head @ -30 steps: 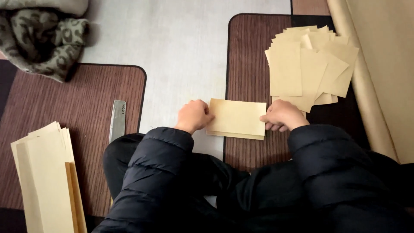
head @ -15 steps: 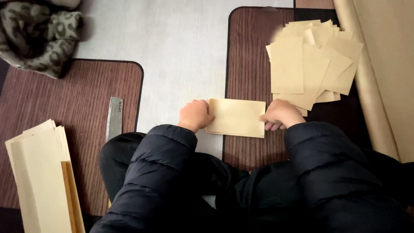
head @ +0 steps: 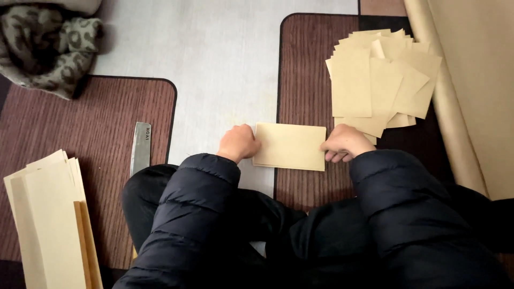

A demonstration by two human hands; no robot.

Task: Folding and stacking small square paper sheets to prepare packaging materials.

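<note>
The flat rectangular tan paper envelope (head: pixel 289 146) lies with its long axis running left to right, straddling the edge of the brown ribbed floor mat (head: pixel 305 69) and grey floor. The left hand (head: pixel 239 143) presses its left end with curled fingers; the right hand (head: pixel 345 142) pinches its right end. It looks plain and creased flat.

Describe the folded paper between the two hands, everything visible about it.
The folded paper is a pale tan rectangle, matte like kraft paper, lying flat with its long side left to right. Its lower left edge shows thin layers, so it looks folded or stacked. It straddles the grey floor strip and the edge of the brown mat. The left hand presses its left end, the right hand its right end.
</note>
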